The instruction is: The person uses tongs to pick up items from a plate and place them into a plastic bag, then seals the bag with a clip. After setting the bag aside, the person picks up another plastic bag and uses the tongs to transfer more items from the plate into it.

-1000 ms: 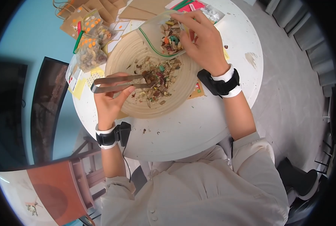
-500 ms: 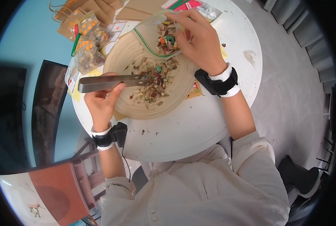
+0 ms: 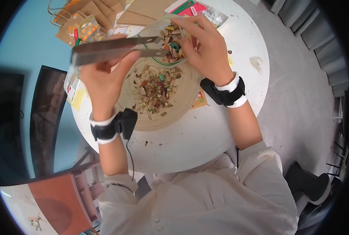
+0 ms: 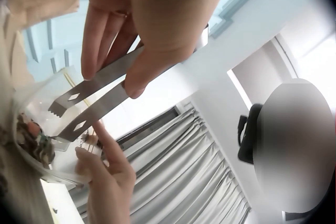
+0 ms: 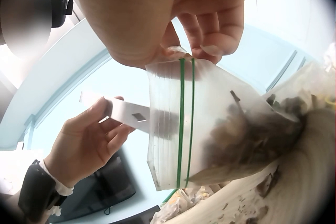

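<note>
Crossing the edge of the bag (image 5: 216,100), tongs (image 3: 117,43) stand parted.

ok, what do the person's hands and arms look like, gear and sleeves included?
Left hand and right hand: no gloves. Each wrist has a white band under a black strap with a boxy black camera. A thin dark cable runs from the left camera toward the sleeve. Both sleeves: pale grey, ending near the elbows.

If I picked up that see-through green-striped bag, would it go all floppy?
Probably floppy: the clear bag looks like thin plastic. It may be light, since the bits inside look dry and flaky. Its mouth is open, so tipping could spill some.
</note>
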Tool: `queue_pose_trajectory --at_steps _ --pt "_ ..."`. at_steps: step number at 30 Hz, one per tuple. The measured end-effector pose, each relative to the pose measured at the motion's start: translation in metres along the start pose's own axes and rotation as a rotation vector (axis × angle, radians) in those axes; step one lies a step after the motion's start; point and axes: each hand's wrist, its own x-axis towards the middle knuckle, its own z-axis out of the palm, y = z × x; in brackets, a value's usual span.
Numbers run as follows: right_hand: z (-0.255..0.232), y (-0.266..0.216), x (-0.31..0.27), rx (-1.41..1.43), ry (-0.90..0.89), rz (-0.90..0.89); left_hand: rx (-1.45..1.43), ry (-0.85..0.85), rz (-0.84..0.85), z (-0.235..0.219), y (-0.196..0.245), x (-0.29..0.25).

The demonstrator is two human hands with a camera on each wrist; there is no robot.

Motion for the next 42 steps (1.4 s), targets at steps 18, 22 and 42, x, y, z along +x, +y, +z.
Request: queue_pose_trajectory --at_steps 18,22,42 --pt "0.003 -0.001 -0.002 0.036 -0.006 -0.027 0.182 -0.067 -0.267 -0.054 -0.049 -0.06" --pt "0.001 -0.004 0.0 0.036 0.007 -0.035 0.242 0.0 -0.206 -0.057 -0.033 -0.057" --pt "-0.011 -0.009 0.006 0.06 -0.018 -0.01 0.088 -0.078 -0.217 -0.06 -0.008 -0.036"
